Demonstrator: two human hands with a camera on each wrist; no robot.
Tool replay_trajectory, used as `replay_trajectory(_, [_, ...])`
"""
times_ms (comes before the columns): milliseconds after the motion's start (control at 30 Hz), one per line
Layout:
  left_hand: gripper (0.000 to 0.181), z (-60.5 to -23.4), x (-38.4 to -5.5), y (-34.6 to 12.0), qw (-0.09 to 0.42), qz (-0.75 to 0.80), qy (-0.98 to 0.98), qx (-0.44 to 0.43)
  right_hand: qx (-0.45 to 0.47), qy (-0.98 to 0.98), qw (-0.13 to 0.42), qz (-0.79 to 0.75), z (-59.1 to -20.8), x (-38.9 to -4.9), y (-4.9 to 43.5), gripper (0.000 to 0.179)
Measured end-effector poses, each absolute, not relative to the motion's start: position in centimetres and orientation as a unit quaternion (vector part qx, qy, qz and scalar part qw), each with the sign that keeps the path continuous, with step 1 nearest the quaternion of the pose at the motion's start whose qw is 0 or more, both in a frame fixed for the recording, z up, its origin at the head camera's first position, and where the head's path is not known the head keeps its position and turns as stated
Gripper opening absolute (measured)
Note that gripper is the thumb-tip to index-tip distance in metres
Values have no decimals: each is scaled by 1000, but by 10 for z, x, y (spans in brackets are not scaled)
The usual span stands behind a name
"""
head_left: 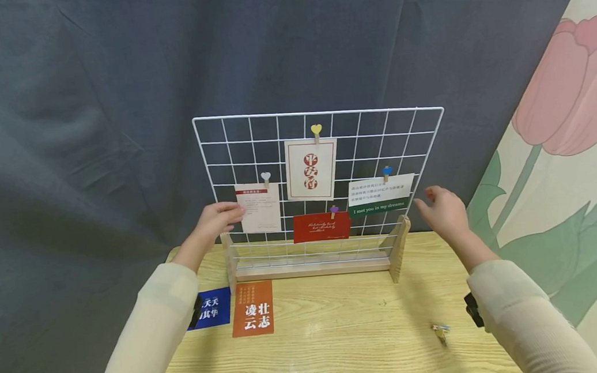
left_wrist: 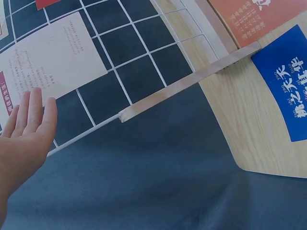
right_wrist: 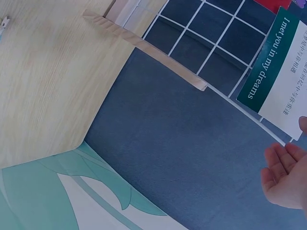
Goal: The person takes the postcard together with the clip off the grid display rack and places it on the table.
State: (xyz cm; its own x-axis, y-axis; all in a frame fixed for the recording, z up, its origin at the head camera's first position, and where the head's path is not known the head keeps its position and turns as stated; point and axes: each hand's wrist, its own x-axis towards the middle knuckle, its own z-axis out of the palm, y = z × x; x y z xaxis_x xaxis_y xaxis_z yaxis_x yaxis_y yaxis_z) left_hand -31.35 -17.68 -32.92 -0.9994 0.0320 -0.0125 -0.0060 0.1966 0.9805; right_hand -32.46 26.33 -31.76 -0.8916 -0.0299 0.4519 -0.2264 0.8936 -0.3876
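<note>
A white wire grid panel [head_left: 252,116] stands upright in a wooden base [head_left: 315,270]. My left hand [head_left: 215,222] is at the grid's left edge, fingers extended beside a white card [head_left: 261,212] with a red heading. In the left wrist view the fingertips overlap that card's edge. Across the grid, my right hand [head_left: 447,209] hovers by the right edge with relaxed fingers, holding nothing. Closest to it hangs a green-and-white card [head_left: 382,194] under a blue heart clip [head_left: 387,170]. Between them hang a red-bordered card [head_left: 323,173] and a red card [head_left: 314,229].
A blue card [head_left: 221,307] and an orange card [head_left: 253,322] lie on the wooden table [head_left: 340,334] at the left front. Several small clips [head_left: 440,332] lie at the right. Behind the grid hangs a dark curtain [head_left: 289,48]; a tulip-patterned panel [head_left: 557,93] is on the right.
</note>
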Motion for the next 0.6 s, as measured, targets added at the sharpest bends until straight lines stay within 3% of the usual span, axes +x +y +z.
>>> replay_trajectory(600, [46, -323, -319, -171, 3, 623, 782, 19, 83, -945, 239, 208, -309, -329, 255, 35])
